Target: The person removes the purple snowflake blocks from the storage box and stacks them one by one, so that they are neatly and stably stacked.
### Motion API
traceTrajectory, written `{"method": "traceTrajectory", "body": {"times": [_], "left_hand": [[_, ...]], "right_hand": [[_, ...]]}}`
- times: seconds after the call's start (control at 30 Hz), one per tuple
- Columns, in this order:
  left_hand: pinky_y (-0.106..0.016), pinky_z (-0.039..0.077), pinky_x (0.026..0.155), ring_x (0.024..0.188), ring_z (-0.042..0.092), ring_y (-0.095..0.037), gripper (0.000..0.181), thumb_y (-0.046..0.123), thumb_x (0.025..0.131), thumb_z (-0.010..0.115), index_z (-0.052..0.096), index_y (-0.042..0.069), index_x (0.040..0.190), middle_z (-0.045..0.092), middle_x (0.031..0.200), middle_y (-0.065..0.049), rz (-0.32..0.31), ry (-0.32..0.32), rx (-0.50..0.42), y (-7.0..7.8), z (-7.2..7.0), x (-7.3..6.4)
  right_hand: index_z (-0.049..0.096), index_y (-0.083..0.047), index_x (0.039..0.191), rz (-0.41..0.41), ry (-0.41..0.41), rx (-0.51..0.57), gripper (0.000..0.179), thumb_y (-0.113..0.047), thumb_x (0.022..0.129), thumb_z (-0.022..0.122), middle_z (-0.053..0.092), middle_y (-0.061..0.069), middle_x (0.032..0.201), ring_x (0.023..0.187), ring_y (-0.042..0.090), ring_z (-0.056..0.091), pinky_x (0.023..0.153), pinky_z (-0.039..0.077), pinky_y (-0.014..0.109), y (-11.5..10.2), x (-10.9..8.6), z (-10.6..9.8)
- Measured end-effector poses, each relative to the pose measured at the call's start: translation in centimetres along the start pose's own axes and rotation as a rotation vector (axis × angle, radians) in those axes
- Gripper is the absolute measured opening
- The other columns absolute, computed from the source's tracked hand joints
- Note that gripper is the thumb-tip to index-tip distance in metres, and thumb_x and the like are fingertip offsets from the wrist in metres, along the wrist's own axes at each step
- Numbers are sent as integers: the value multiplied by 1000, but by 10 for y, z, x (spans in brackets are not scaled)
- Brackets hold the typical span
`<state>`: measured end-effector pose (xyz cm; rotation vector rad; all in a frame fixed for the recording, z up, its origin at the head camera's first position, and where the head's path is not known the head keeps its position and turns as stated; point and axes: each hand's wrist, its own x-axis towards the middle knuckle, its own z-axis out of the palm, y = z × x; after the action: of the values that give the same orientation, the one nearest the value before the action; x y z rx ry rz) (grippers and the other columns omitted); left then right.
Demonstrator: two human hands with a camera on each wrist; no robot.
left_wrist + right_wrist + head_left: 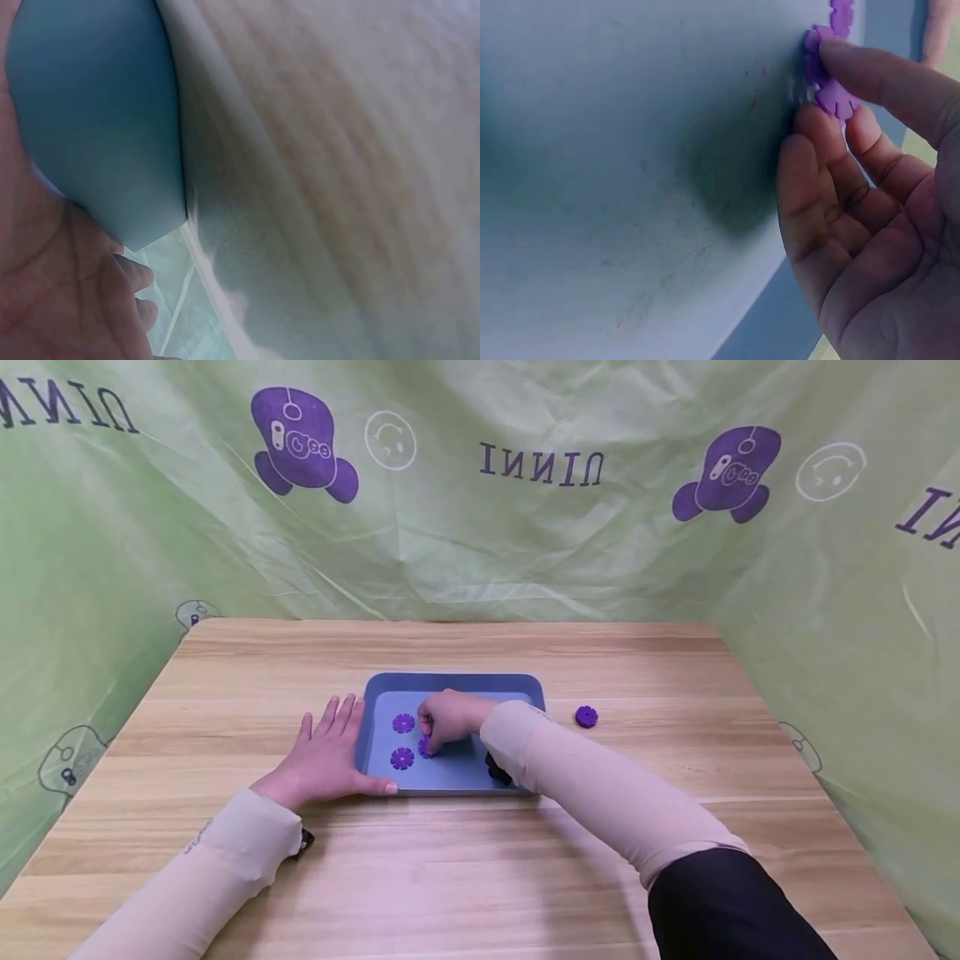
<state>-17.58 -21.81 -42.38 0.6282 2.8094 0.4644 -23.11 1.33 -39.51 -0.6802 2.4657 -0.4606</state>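
Observation:
A shallow blue-grey tray (457, 682) lies on the table. My left hand (324, 767) rests at its left side with fingers straight and spread, the thumb along the near rim; the left wrist view shows the tray's side (97, 127) against the palm. Inside the tray, my right hand (455, 717) pinches a purple flower-shaped snowflake disc (424, 747) between thumb and fingers, low over the tray floor. The right wrist view shows the thumb on the notched purple plastic (837, 99), fingertips close below. Two more snowflake discs lie flat to its left, one farther (403, 723), one nearer (402, 758).
Right of the tray, a thicker purple snowflake piece (587, 717) sits on the wooden table (450, 877). The right forearm crosses the tray's near right corner. A green printed curtain (450, 543) hangs behind the table and along both sides.

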Motion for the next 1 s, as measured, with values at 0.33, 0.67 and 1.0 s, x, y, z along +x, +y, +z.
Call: {"method": "traceTrajectory", "body": {"times": [0.33,0.67,1.0], "left_hand": [[-73,-4,117,153,-3,-50,148,82,69,75,4,-10,160,3,167,-32,2,3,-7,-1,0,0],[-73,-3,117,153,-1,-51,148,81,68,76,5,-12,160,5,167,-33,8,8,6,1,-1,1],[-73,-2,117,153,-1,-51,148,80,69,76,4,-12,160,5,167,-33,4,6,-4,2,0,-1]], "right_hand": [[69,-9,91,-10,-58,77,9,-5,98,67,65,0,79,70,12,60,67,51,24,6,-9,-13],[72,-8,92,-24,-24,94,9,-4,98,66,66,-1,79,70,10,58,67,49,23,25,-24,-25],[72,-5,95,27,10,147,10,-1,96,62,68,0,84,74,10,59,71,52,23,47,-41,-34]]}}
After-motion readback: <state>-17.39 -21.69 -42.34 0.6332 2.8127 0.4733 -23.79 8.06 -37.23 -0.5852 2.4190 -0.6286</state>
